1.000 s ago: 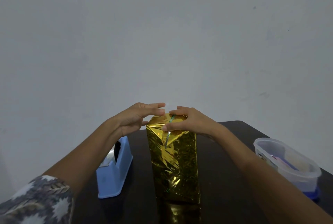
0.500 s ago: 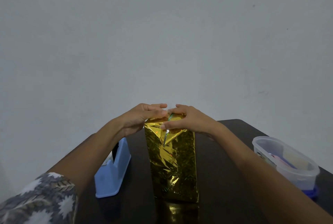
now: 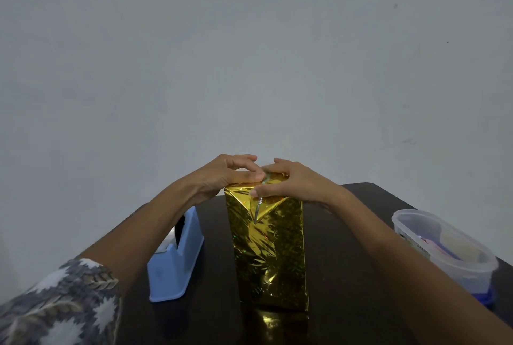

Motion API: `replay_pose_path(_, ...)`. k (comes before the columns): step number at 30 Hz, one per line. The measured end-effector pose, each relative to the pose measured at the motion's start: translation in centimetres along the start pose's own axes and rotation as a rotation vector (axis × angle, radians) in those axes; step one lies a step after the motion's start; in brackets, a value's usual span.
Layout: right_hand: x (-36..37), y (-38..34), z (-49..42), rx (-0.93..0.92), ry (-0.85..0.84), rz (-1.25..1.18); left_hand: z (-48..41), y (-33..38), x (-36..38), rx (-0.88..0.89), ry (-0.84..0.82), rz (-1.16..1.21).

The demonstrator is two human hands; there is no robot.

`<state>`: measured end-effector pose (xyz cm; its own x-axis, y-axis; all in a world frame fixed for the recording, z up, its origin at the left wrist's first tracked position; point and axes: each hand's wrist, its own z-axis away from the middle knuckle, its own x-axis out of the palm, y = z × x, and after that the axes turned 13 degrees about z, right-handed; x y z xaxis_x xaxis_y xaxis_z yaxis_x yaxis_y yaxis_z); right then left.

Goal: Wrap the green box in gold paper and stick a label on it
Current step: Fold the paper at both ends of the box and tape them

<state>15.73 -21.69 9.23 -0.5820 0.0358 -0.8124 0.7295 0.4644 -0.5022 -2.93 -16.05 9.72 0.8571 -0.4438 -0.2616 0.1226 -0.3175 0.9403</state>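
The box (image 3: 268,255) stands upright in the middle of the dark table, fully covered in shiny gold paper; no green shows. A triangular flap is folded down its near face, with a strip of clear tape (image 3: 258,210) running over it. My left hand (image 3: 224,175) rests on the top left edge, thumb and fingertips pressing the folded paper. My right hand (image 3: 294,180) holds the top right of the box, thumb on the flap and fingers over the top. No label is in view.
A blue tape dispenser (image 3: 175,269) sits left of the box, close to my left forearm. A clear plastic container (image 3: 444,250) with small items inside stands at the right edge of the table (image 3: 347,303). A plain grey wall is behind.
My hands have drawn closer together on the box's top, and my left fingers have arched and pressed down. The box has stayed in place.
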Motion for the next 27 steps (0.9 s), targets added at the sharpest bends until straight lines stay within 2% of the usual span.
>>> replay_pose_path(7,0.5,0.6,-0.7,0.013,0.020,-0.074,0.0,0.1,0.5,0.025,0.063,-0.048)
replay_pose_path(10,0.7,0.9,-0.6,0.016,0.065,-0.076,-0.2,-0.1,0.6,-0.004,0.145,-0.091)
replay_pose_path(12,0.9,1.1,-0.5,-0.007,0.099,-0.103,-0.3,-0.3,0.8,-0.133,0.188,0.034)
replay_pose_path(15,0.9,1.0,-0.6,-0.038,0.103,-0.116,-0.3,0.4,1.6,-0.341,0.141,0.122)
replay_pose_path(19,0.9,1.1,-0.8,-0.045,0.088,-0.122,-1.9,1.2,2.4,-0.447,0.169,-0.047)
replay_pose_path(23,0.9,1.1,-0.7,-0.065,0.098,-0.117,-2.3,1.4,3.2,-0.433,0.210,-0.256)
replay_pose_path(25,0.8,1.4,-0.3,-0.057,0.102,-0.232,-1.9,1.2,2.8,-0.409,0.180,-0.162)
replay_pose_path(27,1.6,2.2,0.0,-0.039,0.166,-0.508,-0.9,0.8,2.0,-0.364,0.167,0.011)
